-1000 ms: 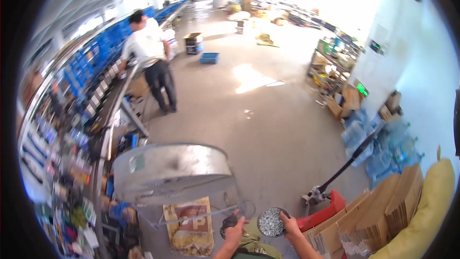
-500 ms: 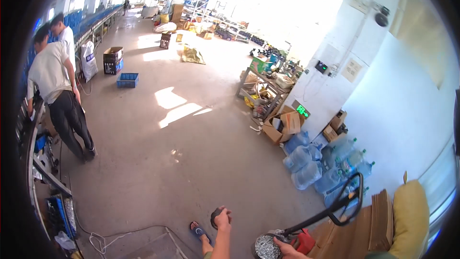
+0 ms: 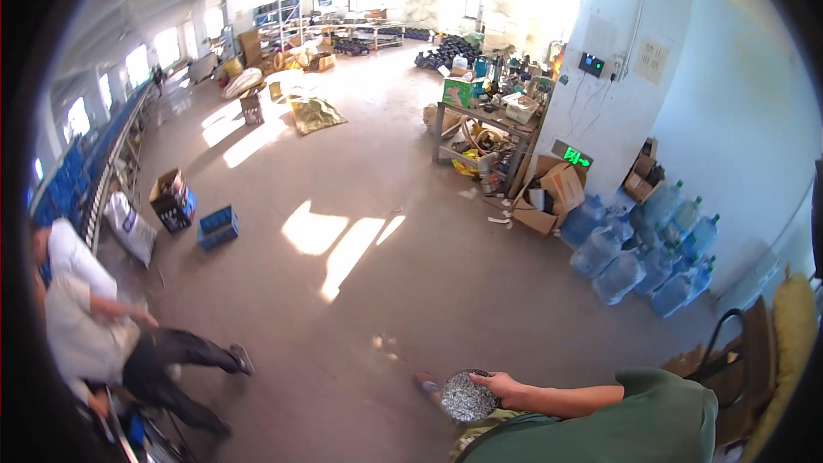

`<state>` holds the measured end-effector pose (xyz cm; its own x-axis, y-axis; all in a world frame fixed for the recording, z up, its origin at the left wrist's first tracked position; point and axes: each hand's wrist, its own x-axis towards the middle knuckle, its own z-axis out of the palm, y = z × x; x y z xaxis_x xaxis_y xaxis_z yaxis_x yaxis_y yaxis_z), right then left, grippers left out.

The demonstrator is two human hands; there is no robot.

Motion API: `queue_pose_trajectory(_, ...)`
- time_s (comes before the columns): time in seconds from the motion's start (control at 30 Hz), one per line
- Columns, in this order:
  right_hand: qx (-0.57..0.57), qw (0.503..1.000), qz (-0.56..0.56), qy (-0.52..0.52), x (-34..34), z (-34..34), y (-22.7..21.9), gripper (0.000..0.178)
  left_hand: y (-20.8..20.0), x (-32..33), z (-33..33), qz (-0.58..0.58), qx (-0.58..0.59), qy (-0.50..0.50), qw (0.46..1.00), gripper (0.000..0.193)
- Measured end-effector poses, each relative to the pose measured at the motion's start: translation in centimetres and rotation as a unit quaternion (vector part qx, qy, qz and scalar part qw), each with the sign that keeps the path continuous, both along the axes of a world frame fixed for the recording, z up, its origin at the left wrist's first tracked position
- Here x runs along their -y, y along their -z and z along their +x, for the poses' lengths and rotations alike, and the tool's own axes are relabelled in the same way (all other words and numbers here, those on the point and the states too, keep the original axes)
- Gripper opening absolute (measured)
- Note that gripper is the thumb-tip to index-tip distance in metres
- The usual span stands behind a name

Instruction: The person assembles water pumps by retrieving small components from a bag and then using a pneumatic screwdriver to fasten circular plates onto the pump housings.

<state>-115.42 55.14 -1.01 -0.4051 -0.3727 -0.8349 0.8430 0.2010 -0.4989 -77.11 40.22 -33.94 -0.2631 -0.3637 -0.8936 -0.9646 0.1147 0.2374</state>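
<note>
My right hand (image 3: 502,388) reaches in from the right, below a green sleeve (image 3: 600,420). Its fingers are closed on the rim of a round, dark-rimmed bowl (image 3: 467,396) filled with small shiny silver pieces, too fine to name. The thumb lies over the bowl's right edge. Below my hand, the bowl hides part of my legs, and a blurred foot (image 3: 426,384) shows at its left. My left hand is out of the picture.
Two people stand at lower left, one in dark trousers (image 3: 171,369), beside a long conveyor line. A blue crate (image 3: 218,227) and a carton (image 3: 174,201) sit on the floor. Blue water jugs (image 3: 617,274), a cluttered workbench (image 3: 489,129) and a black pallet-jack handle (image 3: 729,360) are on the right.
The view has swung, and the bowl in my right hand is now farther from the jack handle. My left hand, with a dark round object, has left the picture.
</note>
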Motion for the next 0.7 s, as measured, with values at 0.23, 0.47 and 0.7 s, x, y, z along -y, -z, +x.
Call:
queue_pose_trajectory(0.23,-0.107,0.988,0.040,-0.102,30.8,-12.4,5.6,0.060,-2.1,33.2,-16.7,-0.033,-0.072,-0.188,0.979,0.021)
queue_pose_trajectory(0.47,-0.065,0.995,-0.023,-0.071,59.7,-23.5,-3.4,0.052,-8.8,66.6,-35.9,-0.084,-0.200,-0.148,0.965,0.018)
queue_pose_trajectory(0.7,-0.090,0.992,-0.065,0.062,81.6,-34.6,-0.9,0.053,-8.8,93.8,-50.1,-0.083,-0.229,-0.028,0.970,0.018)
